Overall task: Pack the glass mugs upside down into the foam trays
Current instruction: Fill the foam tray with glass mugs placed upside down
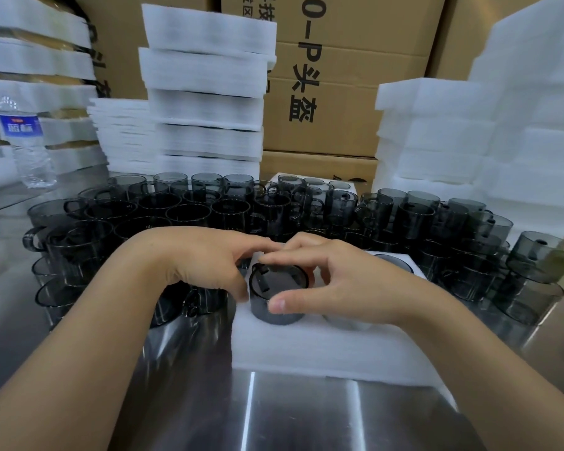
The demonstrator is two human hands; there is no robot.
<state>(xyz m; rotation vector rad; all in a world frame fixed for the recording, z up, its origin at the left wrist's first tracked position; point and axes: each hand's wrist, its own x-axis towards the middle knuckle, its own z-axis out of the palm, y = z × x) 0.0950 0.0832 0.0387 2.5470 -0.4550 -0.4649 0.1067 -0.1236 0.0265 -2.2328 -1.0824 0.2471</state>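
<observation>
A smoky grey glass mug (275, 299) stands upside down in the front-left hole of the white foam tray (310, 349) on the steel table. My right hand (331, 281) grips it, thumb on the near wall and fingers curled over the far rim of its base. My left hand (205, 260) reaches in from the left, its fingertips touching the mug's top edge and its thumb at the mug's left side. A second hole (392, 260) lies behind my right hand. Several more grey mugs (183, 209) crowd the table behind and to both sides.
Stacks of white foam trays (205, 92) rise at the back left and at the right (489, 125), with cardboard boxes (326, 102) between them. A water bottle (26, 141) stands far left. Another foam tray with mugs (279, 177) sits behind the crowd. Bare steel table (274, 415) lies in front.
</observation>
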